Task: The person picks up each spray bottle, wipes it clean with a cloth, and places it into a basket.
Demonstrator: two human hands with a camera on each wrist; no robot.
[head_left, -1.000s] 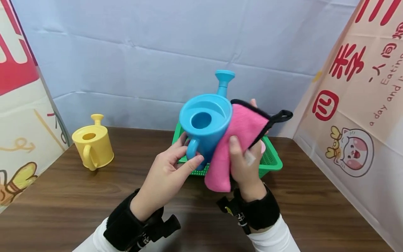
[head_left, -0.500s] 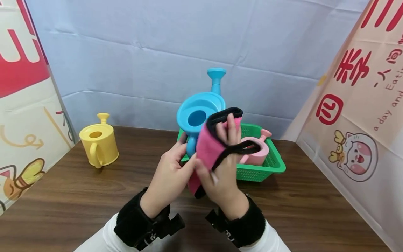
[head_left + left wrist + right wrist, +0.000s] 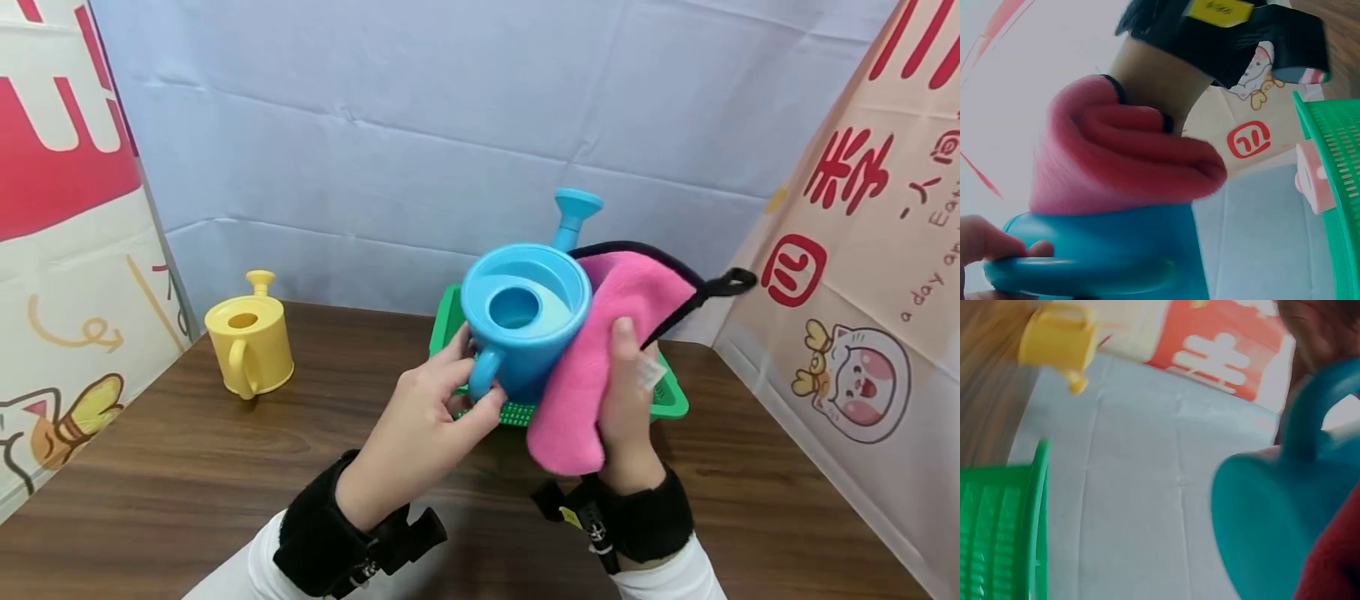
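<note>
One sky-blue plastic watering can [image 3: 536, 354], spout [image 3: 573, 218] toward one o'clock, has its seven-o'clock handle [image 3: 485, 372] pinched by the left hand [image 3: 427, 429]; the right hand [image 3: 627, 408] grips a pink, black-edged cloth [image 3: 581, 375] against its four-o'clock side.

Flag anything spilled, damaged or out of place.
Nothing stands out; no spill or damage shows. The yellow plastic watering can stands upright on the brown wooden table; the left hand holds the blue plastic watering can, and the right hand holds a soft pink cloth against it.
</note>
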